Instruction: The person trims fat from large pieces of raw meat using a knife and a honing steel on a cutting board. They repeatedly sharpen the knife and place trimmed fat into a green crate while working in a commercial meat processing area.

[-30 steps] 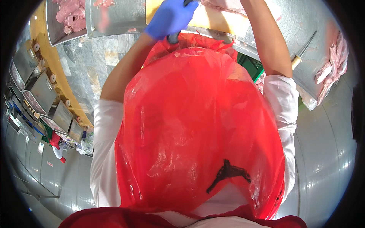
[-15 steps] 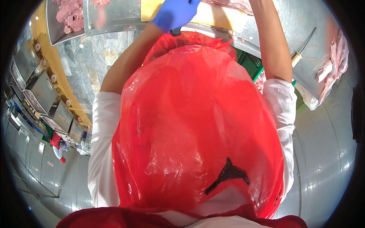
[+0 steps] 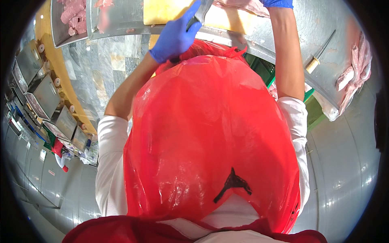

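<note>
My left hand, in a blue glove, is closed round the dark handle of a knife, its index finger stretched forward. The grey blade runs up toward the top edge, over a yellow cutting board. A long pale pink piece of meat lies at the board's far side, partly cut off by the frame. My right hand, also blue-gloved, reaches the top edge near that meat. Its fingers lie outside the picture, so their grip is hidden.
A second knife with a cream handle lies on the metal table at right, near more meat. At upper left stands a metal tray of meat chunks. Green crates sit under the table edge. A red plastic apron covers my front.
My left hand has come down and slightly left, toward me, with the knife. My right arm has drawn back a little, bringing the glove's edge into view.
</note>
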The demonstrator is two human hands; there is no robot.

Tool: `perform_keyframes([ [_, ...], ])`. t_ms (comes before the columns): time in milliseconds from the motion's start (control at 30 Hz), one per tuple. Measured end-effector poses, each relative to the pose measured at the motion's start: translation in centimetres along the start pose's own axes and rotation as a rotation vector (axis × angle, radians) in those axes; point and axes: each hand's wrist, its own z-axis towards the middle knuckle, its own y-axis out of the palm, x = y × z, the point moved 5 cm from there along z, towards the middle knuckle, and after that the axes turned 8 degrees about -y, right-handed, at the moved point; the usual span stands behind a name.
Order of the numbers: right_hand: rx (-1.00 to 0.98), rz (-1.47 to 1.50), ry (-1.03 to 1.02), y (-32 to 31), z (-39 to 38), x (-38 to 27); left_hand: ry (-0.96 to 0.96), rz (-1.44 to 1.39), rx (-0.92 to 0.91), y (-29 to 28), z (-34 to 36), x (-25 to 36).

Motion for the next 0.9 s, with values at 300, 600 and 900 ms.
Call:
perform_keyframes([
  [300,0.035,0.012,0.020,0.0,0.1,-2.4,0.072,0.046,0.063,0.1,2.9,3.9],
  [600,0.064,0.049,0.038,-3.8,-1.7,-2.9,0.173,0.100,0.139,0.9,5.4,4.6],
  [900,0.069,0.115,0.033,-6.0,-2.9,-2.5,0.052,0.074,0.205,-2.4,3.9,4.6],
])
